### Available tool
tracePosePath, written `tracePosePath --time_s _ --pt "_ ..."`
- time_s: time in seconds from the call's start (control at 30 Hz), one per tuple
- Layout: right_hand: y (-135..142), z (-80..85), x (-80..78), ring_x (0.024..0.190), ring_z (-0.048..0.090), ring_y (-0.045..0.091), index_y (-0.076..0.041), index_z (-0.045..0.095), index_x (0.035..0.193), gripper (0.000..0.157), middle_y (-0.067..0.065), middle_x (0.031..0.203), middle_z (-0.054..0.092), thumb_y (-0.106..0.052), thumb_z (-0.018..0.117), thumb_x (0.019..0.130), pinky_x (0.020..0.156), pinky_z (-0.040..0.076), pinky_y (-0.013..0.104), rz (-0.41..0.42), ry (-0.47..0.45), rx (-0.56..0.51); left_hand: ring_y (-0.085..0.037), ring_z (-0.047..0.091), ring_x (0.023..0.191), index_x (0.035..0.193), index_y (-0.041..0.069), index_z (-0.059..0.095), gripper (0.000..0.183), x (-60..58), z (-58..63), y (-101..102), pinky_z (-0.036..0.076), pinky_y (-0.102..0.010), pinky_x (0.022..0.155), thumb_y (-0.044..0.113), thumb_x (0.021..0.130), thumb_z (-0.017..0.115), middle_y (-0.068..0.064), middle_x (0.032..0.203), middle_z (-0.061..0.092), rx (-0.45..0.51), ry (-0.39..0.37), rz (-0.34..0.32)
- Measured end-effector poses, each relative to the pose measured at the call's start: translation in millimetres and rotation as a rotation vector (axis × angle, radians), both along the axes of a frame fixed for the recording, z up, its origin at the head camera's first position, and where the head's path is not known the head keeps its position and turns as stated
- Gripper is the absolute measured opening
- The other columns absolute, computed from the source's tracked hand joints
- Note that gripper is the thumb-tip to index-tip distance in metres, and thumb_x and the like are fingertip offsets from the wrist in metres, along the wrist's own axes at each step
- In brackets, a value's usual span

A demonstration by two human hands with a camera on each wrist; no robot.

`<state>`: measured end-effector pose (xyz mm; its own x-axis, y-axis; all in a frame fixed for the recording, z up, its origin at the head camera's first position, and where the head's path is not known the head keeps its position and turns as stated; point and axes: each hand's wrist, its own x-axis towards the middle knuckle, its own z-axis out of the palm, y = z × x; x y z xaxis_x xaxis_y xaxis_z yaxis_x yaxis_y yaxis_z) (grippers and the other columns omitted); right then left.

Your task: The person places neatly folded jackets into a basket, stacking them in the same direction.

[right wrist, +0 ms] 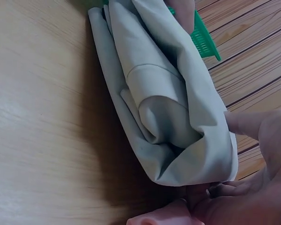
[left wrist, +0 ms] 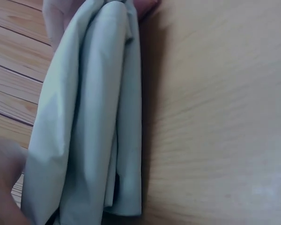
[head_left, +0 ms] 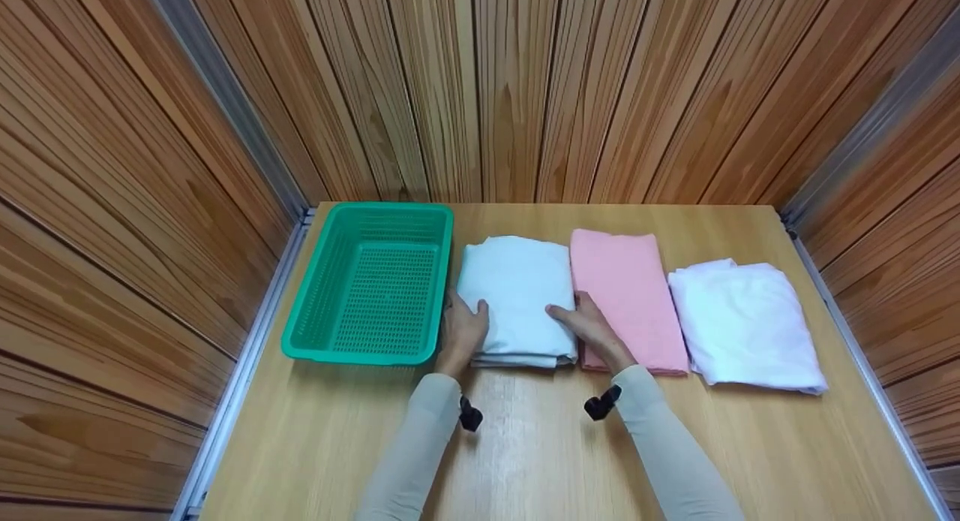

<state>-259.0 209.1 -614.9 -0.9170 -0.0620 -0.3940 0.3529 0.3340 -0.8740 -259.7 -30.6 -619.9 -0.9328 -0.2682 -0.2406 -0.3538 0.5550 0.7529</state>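
A thick folded pale grey-white cloth (head_left: 517, 296) lies in the middle of the table. My left hand (head_left: 463, 327) holds its left side, thumb on the top face. On the opposite side my right hand (head_left: 592, 327) grips it, thumb on top. In the right wrist view, fingers of the right hand (right wrist: 253, 173) reach beneath the edge of the bundle. The left wrist view shows the stacked folds of the pale cloth (left wrist: 96, 112), with part of the left hand (left wrist: 4, 183) at the lower left; its other fingertips are hidden.
A green perforated plastic basket (head_left: 442, 281) stands left of the left hand. Right of the pale cloth lie a folded pink cloth (head_left: 626, 296) and a folded white cloth (head_left: 750, 326). Wood-panelled walls (head_left: 517, 93) enclose the back and sides of the table (head_left: 517, 446).
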Motion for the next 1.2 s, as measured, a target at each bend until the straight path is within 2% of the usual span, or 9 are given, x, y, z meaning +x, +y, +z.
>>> tracePosePath --time_s 0.13,0.2,0.33,0.5,0.6,0.73,0.87,1.0,1.2 --pt "-1 -0.5 -0.3 0.159 0.027 0.038 0.001 0.008 0.167 0.099 0.027 0.174 0.017 -0.042 0.068 0.102 0.132 0.022 0.053 -0.003 -0.019 0.011 -0.035 0.026 0.163 0.168 0.003 0.021 0.080 0.7 1.2 -2 0.027 -0.051 0.131 0.038 0.107 0.058 -0.020 0.175 0.026 0.068 0.012 0.013" --pt "0 -1.0 -0.4 0.155 0.032 0.037 -0.002 0.007 0.167 0.100 0.027 0.173 0.018 -0.043 0.070 0.101 0.130 0.026 0.052 -0.020 -0.037 -0.001 -0.036 0.026 0.163 0.167 0.003 0.024 0.078 -0.4 1.5 -4 0.027 -0.052 0.131 0.037 0.106 0.059 -0.021 0.174 0.028 0.092 0.016 0.028" --pt "2 -3.2 -0.2 0.145 0.040 0.036 -0.008 0.006 0.165 0.097 0.026 0.171 0.019 -0.039 0.072 0.101 0.125 0.035 0.051 -0.048 -0.048 -0.069 -0.036 0.027 0.162 0.165 0.001 0.027 0.077 -1.9 2.7 -4 0.025 -0.052 0.132 0.035 0.104 0.060 -0.022 0.172 0.030 0.113 0.039 0.050" --pt "5 -7.4 0.5 0.148 0.038 0.036 -0.010 0.005 0.166 0.093 0.024 0.174 0.014 -0.033 0.070 0.103 0.126 0.034 0.051 -0.044 -0.017 -0.109 -0.035 0.027 0.162 0.165 0.000 0.026 0.078 -2.4 6.3 -3 0.025 -0.051 0.132 0.033 0.103 0.060 -0.023 0.172 0.029 0.152 0.042 0.036" --pt "6 -9.0 0.5 0.148 0.040 0.036 -0.010 0.005 0.166 0.091 0.023 0.175 0.014 -0.031 0.069 0.103 0.125 0.035 0.050 -0.054 0.001 -0.130 -0.037 0.032 0.160 0.162 -0.001 0.030 0.075 -4.2 8.5 -4 0.027 -0.051 0.131 0.032 0.102 0.060 -0.025 0.169 0.034 0.187 0.048 0.031" --pt "6 -9.4 -0.7 0.146 0.043 0.036 -0.009 0.005 0.166 0.091 0.022 0.174 0.018 -0.028 0.069 0.104 0.123 0.037 0.049 -0.069 0.015 -0.161 -0.038 0.042 0.153 0.155 -0.001 0.037 0.067 -5.6 7.9 -5 0.032 -0.052 0.128 0.029 0.100 0.061 -0.027 0.160 0.044 0.255 0.053 0.059" --pt "8 -7.7 -1.5 0.147 0.043 0.035 -0.012 0.007 0.168 0.089 0.019 0.175 0.019 -0.029 0.068 0.104 0.124 0.036 0.049 -0.085 0.018 -0.156 -0.035 0.050 0.144 0.151 0.001 0.042 0.063 -6.1 4.8 -6 0.037 -0.052 0.124 0.031 0.099 0.061 -0.024 0.152 0.051 0.274 0.030 0.108" --pt "11 -4.6 -1.2 0.142 0.048 0.037 -0.015 0.010 0.169 0.087 0.017 0.175 0.020 -0.029 0.067 0.105 0.121 0.038 0.051 -0.104 0.037 -0.151 -0.034 0.049 0.141 0.149 0.002 0.042 0.063 -8.1 1.6 -6 0.036 -0.051 0.124 0.033 0.099 0.062 -0.022 0.151 0.049 0.283 0.016 0.107" --pt "13 -4.3 -0.4 0.140 0.047 0.037 -0.012 0.013 0.169 0.085 0.022 0.172 0.025 -0.029 0.067 0.105 0.122 0.036 0.052 -0.102 0.082 -0.118 -0.034 0.047 0.142 0.152 0.003 0.036 0.068 -8.3 -2.5 -8 0.032 -0.053 0.126 0.036 0.099 0.063 -0.022 0.154 0.046 0.421 -0.036 0.103"
